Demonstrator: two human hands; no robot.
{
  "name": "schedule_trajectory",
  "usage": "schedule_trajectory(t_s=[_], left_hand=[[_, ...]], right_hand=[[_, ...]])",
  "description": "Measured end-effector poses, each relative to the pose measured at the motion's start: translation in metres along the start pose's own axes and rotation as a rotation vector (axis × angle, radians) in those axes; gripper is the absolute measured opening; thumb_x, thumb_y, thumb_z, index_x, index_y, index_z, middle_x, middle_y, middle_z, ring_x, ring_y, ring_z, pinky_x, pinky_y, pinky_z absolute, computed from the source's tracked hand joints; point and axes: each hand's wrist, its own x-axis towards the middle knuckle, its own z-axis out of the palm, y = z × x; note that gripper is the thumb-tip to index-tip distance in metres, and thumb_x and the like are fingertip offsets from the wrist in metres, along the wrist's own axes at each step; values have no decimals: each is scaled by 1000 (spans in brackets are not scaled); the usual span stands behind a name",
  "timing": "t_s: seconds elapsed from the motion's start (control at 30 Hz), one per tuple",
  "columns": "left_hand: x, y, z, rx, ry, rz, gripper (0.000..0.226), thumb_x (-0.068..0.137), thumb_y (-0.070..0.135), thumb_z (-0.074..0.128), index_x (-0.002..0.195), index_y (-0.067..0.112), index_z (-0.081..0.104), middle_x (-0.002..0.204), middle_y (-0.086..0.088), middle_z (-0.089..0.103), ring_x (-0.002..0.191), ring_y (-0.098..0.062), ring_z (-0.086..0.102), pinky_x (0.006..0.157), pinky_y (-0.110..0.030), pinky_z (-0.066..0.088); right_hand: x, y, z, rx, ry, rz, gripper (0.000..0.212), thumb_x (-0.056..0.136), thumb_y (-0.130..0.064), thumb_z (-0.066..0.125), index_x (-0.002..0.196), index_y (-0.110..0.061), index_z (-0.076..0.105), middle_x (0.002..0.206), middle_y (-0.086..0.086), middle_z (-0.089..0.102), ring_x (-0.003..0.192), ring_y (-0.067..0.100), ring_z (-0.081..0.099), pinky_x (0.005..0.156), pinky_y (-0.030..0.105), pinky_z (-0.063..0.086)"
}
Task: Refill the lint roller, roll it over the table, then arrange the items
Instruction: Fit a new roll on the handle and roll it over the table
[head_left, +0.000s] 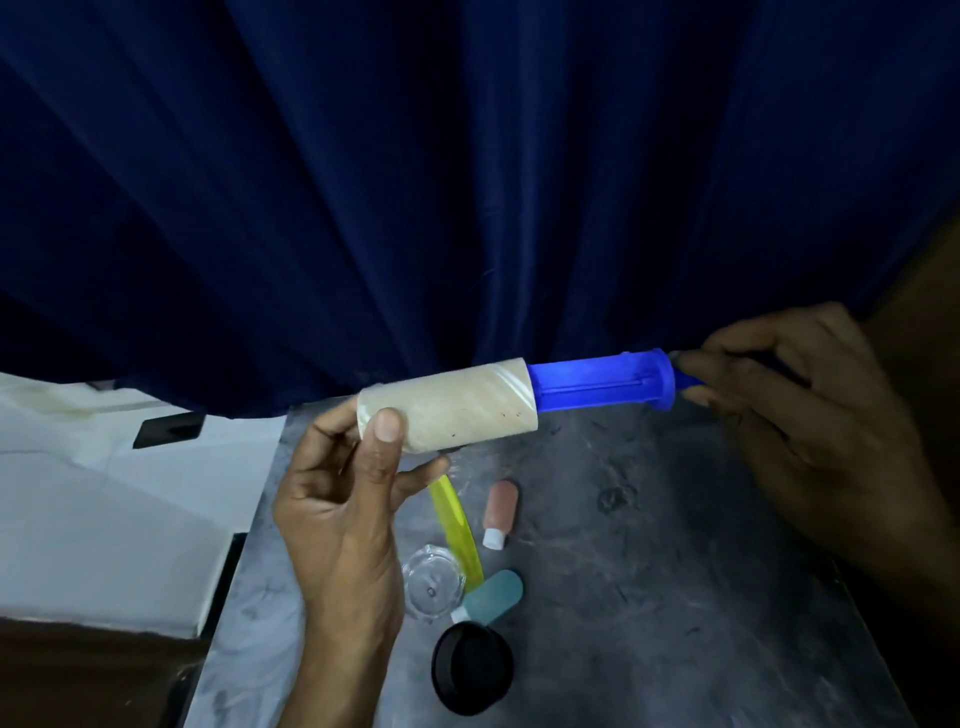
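Observation:
A blue lint roller (602, 382) is held level above the grey marbled table (649, 545). A cream, speckled paper roll (452, 408) sits half on the roller's bare blue core, covering its left part. My left hand (343, 519) is closed around the left end of that roll, thumb on top. My right hand (810, 415) grips the roller's handle at the right, which is mostly hidden by the fingers.
On the table below lie a yellow strip (460, 530), a pink small bottle (501, 512), a teal small bottle (493, 597), a clear round jar (434, 582) and a black lid (472, 667). White cloth (104, 493) lies to the left; a dark blue curtain (467, 182) hangs behind.

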Motion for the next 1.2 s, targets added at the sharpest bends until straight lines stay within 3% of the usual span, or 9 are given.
schedule_trajectory(t_s=[0.13, 0.27, 0.33, 0.67, 0.8, 0.93, 1.0, 1.07, 1.2], left_hand=[[3, 9, -8, 50, 8, 24, 48, 69, 74, 89, 92, 32, 80, 94, 4, 75, 94, -20, 77, 62, -31, 67], [-7, 9, 0, 71, -45, -39, 54, 63, 78, 90, 88, 31, 79, 88, 2, 78, 77, -16, 77, 55, -32, 65], [-17, 7, 9, 89, -122, -48, 53, 65, 74, 91, 90, 28, 79, 85, 2, 80, 68, -14, 77, 52, -33, 64], [4, 22, 16, 111, -282, 77, 51, 74, 59, 92, 104, 22, 75, 94, 0, 82, 75, -12, 77, 56, -27, 63], [7, 19, 4, 276, -404, 426, 46, 87, 29, 91, 127, 23, 68, 132, -3, 74, 126, -25, 70, 102, -37, 59], [4, -3, -8, 716, -391, 1083, 7, 94, 21, 79, 100, 19, 79, 136, -2, 73, 142, -27, 57, 114, -58, 44], [-3, -18, -11, 793, -377, 1004, 14, 95, 28, 76, 95, 16, 84, 125, 3, 79, 136, -26, 60, 112, -61, 46], [-6, -24, -10, 736, -363, 728, 21, 99, 34, 72, 104, 17, 83, 117, 6, 80, 124, -23, 69, 105, -50, 54], [3, -13, 2, 202, -286, 210, 31, 107, 47, 52, 108, 33, 80, 103, 1, 83, 103, -26, 79, 93, -41, 61]], right_hand=[[10, 0, -1, -38, 27, -23, 25, 102, -26, 60, 120, -13, 72, 110, 3, 64, 97, 26, 54, 76, 50, 45], [14, -13, 4, 120, -55, 51, 21, 97, -41, 63, 113, -30, 70, 110, -2, 65, 100, 25, 59, 82, 51, 49], [15, -26, 10, -29, -70, -97, 21, 96, -30, 62, 118, -27, 62, 113, -4, 59, 102, 22, 54, 83, 44, 44], [37, -28, -3, -19, -52, -149, 21, 103, -20, 58, 117, -11, 71, 108, 3, 65, 96, 23, 53, 77, 47, 47], [42, -25, -7, 74, -95, -97, 22, 103, -21, 56, 116, -11, 71, 105, 1, 64, 95, 22, 54, 81, 43, 48], [49, -21, -4, 123, -70, -60, 19, 101, -13, 61, 115, -4, 72, 103, 8, 65, 93, 25, 54, 79, 40, 47], [53, -17, -6, 139, -40, -50, 22, 100, -13, 62, 115, 0, 71, 102, 11, 66, 92, 28, 55, 78, 41, 46], [57, -15, -9, 130, -43, -83, 22, 101, -15, 61, 115, -2, 72, 101, 9, 65, 91, 27, 54, 78, 38, 45], [53, -17, -5, 124, -107, -117, 20, 101, -16, 61, 112, -6, 74, 101, 6, 65, 92, 25, 54, 83, 38, 45]])
